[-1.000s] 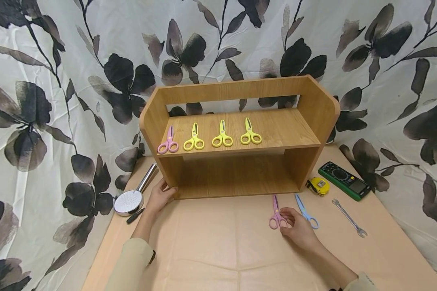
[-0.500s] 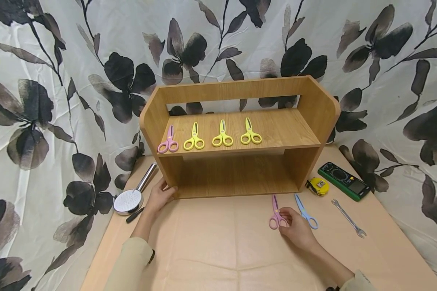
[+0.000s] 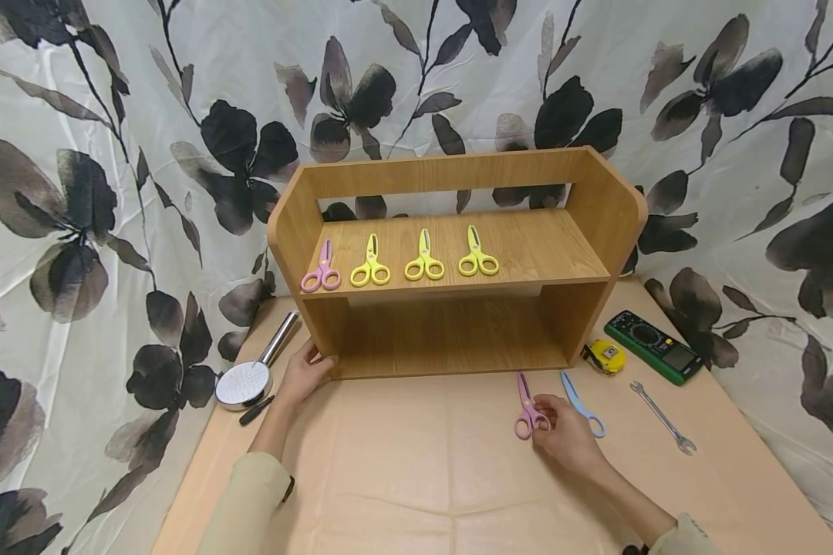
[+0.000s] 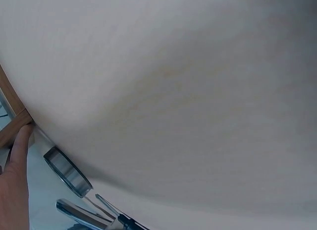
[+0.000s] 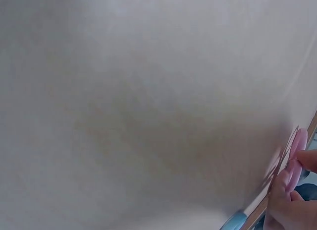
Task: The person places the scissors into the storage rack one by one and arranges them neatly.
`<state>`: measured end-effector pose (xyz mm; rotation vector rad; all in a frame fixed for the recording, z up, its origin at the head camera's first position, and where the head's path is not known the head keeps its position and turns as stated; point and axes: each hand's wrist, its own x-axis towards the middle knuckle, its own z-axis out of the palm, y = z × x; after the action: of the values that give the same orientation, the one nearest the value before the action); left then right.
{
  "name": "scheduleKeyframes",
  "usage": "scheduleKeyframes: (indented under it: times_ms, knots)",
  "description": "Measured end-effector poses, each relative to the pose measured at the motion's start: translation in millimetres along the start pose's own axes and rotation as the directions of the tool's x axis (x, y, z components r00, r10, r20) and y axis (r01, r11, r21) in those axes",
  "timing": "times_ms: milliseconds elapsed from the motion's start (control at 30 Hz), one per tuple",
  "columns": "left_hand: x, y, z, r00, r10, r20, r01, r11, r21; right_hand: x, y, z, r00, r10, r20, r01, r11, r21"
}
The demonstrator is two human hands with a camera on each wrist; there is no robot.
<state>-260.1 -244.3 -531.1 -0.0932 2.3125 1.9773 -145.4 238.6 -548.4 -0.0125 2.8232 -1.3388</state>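
In the head view my right hand (image 3: 569, 435) pinches a handle loop of pink scissors (image 3: 525, 412), blades pointing toward the shelf, at table height. The right wrist view shows my fingers on the pink loops (image 5: 296, 165). Blue scissors (image 3: 583, 405) lie just beyond that hand, partly covered by it. My left hand (image 3: 308, 375) holds the lower left front corner of a two-level wooden shelf (image 3: 451, 331). On the upper level lie other pink scissors (image 3: 322, 270) and three yellow scissors, the left (image 3: 371, 266), middle (image 3: 424, 258) and right (image 3: 476, 254), in a row.
Left of the shelf lie a shower head (image 3: 250, 379) and a small dark tool (image 3: 257, 410). On the right are a yellow tape measure (image 3: 605, 356), a green multimeter (image 3: 655, 345) and a wrench (image 3: 662, 417). A floral curtain (image 3: 416, 77) hangs behind the table (image 3: 403, 470).
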Motion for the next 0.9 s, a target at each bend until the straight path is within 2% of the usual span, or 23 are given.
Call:
scheduleKeyframes:
  times_ms: [133,400,633,900]
  knots:
    - [0.9,0.1,0.2,1.0,-0.007,0.0,0.007,1.0,0.001,-2,-1,0,1.0,0.025,0.004,-0.025,1.0,-0.012]
    - [1.4,-1.3,0.4,1.0,-0.007,0.004,0.007,1.0,-0.013,-7,-1,-4,0.999,0.054,-0.002,-0.054,0.997,0.063]
    - [-0.2,1.1,1.2,1.0,-0.012,0.0,0.012,1.0,-0.007,-12,-2,-11,0.998,0.064,-0.01,-0.064,0.995,0.072]
    - [-0.1,1.4,0.7,1.0,-0.001,-0.003,0.001,1.0,-0.017,-21,-23,-31,0.997,0.069,-0.015,-0.069,0.996,0.051]
